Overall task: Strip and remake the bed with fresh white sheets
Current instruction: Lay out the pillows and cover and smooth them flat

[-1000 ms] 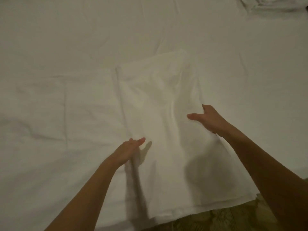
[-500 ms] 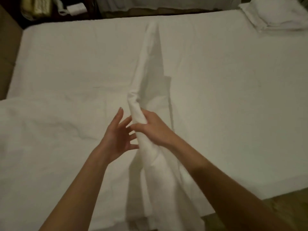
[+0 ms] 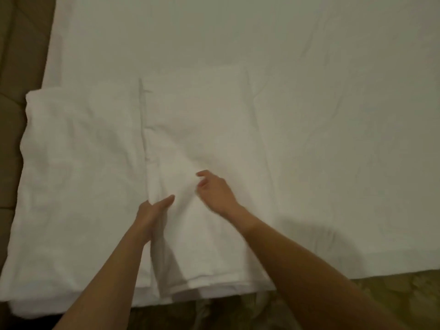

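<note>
From where I sit we're mid-fold on the folded white sheet (image 3: 202, 144) at frame center, left hand (image 3: 152, 210) flat, right hand (image 3: 214, 189) loose, both empty, so next I'd grab an edge.

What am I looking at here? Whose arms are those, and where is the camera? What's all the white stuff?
Those are a person's two bare arms. The camera sits on that person's head and looks down, so you see what they see. There is only this one view.

The big white surface is a bed covered with a sheet. On top of it lies a folded white sheet, and beside it, to the left, another white folded cloth.

The left hand lies on the folded sheet with its fingers straight. The right hand is over the sheet with fingers loosely bent; it is a bit blurred, so I cannot tell if it pinches the cloth.

At the bottom you see patterned floor.
</note>
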`<action>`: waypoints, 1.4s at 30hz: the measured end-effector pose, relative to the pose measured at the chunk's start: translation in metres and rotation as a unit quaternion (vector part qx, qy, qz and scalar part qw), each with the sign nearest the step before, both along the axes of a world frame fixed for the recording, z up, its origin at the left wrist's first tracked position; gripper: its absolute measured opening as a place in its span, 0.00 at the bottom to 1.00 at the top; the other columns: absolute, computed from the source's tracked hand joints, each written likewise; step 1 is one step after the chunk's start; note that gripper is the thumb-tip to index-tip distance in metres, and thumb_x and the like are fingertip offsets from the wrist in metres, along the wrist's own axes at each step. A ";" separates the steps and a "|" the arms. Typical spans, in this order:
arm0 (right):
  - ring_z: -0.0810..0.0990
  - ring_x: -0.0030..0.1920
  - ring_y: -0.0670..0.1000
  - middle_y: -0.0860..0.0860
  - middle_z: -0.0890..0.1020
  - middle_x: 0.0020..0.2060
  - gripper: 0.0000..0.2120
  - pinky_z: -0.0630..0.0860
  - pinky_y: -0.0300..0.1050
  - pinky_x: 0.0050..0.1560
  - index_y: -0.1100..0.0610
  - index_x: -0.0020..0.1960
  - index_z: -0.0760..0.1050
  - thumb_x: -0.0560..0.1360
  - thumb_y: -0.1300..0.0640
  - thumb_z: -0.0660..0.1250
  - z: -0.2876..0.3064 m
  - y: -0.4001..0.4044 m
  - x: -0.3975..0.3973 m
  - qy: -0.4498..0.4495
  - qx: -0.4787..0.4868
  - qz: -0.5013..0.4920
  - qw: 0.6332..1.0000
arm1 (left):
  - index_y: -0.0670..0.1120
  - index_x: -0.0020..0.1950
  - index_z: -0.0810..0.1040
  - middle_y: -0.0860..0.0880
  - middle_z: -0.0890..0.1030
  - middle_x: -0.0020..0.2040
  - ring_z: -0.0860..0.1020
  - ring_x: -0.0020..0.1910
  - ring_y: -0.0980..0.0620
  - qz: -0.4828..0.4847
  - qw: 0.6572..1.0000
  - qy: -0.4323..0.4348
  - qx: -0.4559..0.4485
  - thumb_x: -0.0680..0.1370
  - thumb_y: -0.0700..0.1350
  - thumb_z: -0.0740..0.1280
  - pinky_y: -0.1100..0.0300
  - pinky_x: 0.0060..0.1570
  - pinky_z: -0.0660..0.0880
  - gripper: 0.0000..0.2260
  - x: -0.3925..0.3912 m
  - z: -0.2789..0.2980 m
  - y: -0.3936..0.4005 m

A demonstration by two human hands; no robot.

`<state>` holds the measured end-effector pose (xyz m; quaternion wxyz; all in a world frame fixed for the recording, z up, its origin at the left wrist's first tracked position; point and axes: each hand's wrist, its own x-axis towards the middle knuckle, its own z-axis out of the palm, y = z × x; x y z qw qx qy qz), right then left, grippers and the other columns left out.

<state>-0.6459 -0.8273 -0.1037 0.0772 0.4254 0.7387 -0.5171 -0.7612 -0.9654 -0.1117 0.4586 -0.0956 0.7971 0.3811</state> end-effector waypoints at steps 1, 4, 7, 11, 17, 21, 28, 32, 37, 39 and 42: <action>0.79 0.55 0.54 0.53 0.81 0.52 0.18 0.72 0.44 0.59 0.56 0.64 0.74 0.74 0.61 0.64 -0.009 0.008 0.014 0.002 0.031 -0.043 0.999 | 0.39 0.62 0.76 0.42 0.80 0.53 0.79 0.48 0.43 -0.008 1.000 0.011 0.003 0.74 0.45 0.73 0.53 0.50 0.75 0.20 0.004 -0.001 -0.003; 0.76 0.56 0.58 0.57 0.77 0.54 0.15 0.71 0.49 0.58 0.60 0.60 0.75 0.73 0.64 0.65 -0.023 0.035 0.057 -0.003 0.151 -0.125 0.981 | 0.41 0.61 0.76 0.43 0.80 0.51 0.78 0.47 0.46 -0.024 0.997 0.066 0.034 0.77 0.43 0.70 0.56 0.48 0.72 0.14 0.003 0.005 0.000; 0.70 0.62 0.57 0.56 0.71 0.60 0.18 0.69 0.53 0.60 0.57 0.63 0.71 0.74 0.57 0.67 -0.023 0.057 0.083 -0.094 0.218 -0.131 0.962 | 0.44 0.58 0.76 0.45 0.80 0.49 0.78 0.42 0.49 -0.017 0.992 0.109 0.053 0.77 0.44 0.69 0.59 0.44 0.72 0.10 -0.002 0.013 -0.007; 0.73 0.62 0.58 0.57 0.74 0.63 0.31 0.72 0.55 0.62 0.59 0.68 0.66 0.72 0.45 0.71 -0.029 0.062 0.110 -0.166 0.047 -0.212 0.962 | 0.43 0.59 0.78 0.43 0.81 0.56 0.79 0.48 0.47 0.001 0.998 0.068 0.000 0.75 0.45 0.72 0.56 0.48 0.74 0.15 0.011 -0.001 -0.043; 0.79 0.54 0.57 0.55 0.80 0.57 0.31 0.78 0.53 0.56 0.62 0.64 0.74 0.70 0.43 0.74 -0.039 0.053 0.136 -0.144 -0.121 -0.226 0.956 | 0.40 0.66 0.73 0.47 0.78 0.54 0.77 0.51 0.48 -0.071 0.997 -0.035 -0.009 0.69 0.42 0.77 0.56 0.51 0.73 0.28 0.026 0.002 -0.058; 0.80 0.50 0.54 0.55 0.80 0.55 0.22 0.77 0.46 0.47 0.61 0.62 0.76 0.71 0.53 0.74 -0.030 0.054 0.145 -0.079 -0.127 -0.185 0.971 | 0.41 0.66 0.74 0.46 0.81 0.57 0.80 0.54 0.48 -0.042 0.993 -0.101 0.038 0.58 0.53 0.82 0.55 0.52 0.75 0.40 0.018 0.000 -0.071; 0.82 0.47 0.52 0.53 0.82 0.49 0.19 0.80 0.43 0.40 0.59 0.58 0.76 0.71 0.54 0.75 -0.030 0.011 0.203 -0.157 -0.242 -0.153 0.945 | 0.39 0.69 0.70 0.43 0.76 0.64 0.75 0.56 0.46 -0.083 0.994 -0.068 -0.034 0.71 0.43 0.76 0.54 0.59 0.71 0.29 0.040 -0.018 -0.085; 0.80 0.43 0.49 0.51 0.80 0.45 0.18 0.77 0.37 0.33 0.60 0.57 0.75 0.71 0.54 0.74 -0.027 0.024 0.197 -0.228 -0.265 -0.082 0.933 | 0.40 0.68 0.71 0.44 0.77 0.61 0.75 0.56 0.46 -0.184 0.975 -0.108 -0.062 0.70 0.44 0.76 0.54 0.58 0.72 0.29 0.020 -0.014 -0.075; 0.82 0.43 0.53 0.57 0.83 0.46 0.19 0.80 0.44 0.42 0.65 0.52 0.79 0.70 0.51 0.75 -0.024 0.064 0.154 -0.167 -0.209 -0.151 0.952 | 0.41 0.52 0.80 0.44 0.84 0.47 0.82 0.44 0.48 -0.087 0.993 -0.076 -0.009 0.70 0.44 0.76 0.56 0.46 0.77 0.14 -0.019 -0.013 -0.040; 0.83 0.45 0.55 0.57 0.84 0.47 0.23 0.80 0.48 0.45 0.63 0.53 0.80 0.70 0.45 0.74 -0.027 0.079 0.130 -0.124 -0.170 -0.206 0.956 | 0.42 0.45 0.80 0.50 0.83 0.33 0.80 0.30 0.54 -0.066 0.997 -0.039 0.019 0.72 0.46 0.74 0.63 0.33 0.75 0.08 -0.042 -0.013 -0.014; 0.81 0.34 0.50 0.54 0.83 0.39 0.18 0.75 0.39 0.33 0.60 0.43 0.79 0.71 0.43 0.72 -0.034 0.103 0.092 -0.070 -0.136 -0.270 0.951 | 0.44 0.40 0.78 0.53 0.77 0.23 0.75 0.22 0.55 -0.050 0.998 0.001 0.041 0.73 0.49 0.74 0.64 0.26 0.70 0.11 -0.079 -0.017 0.025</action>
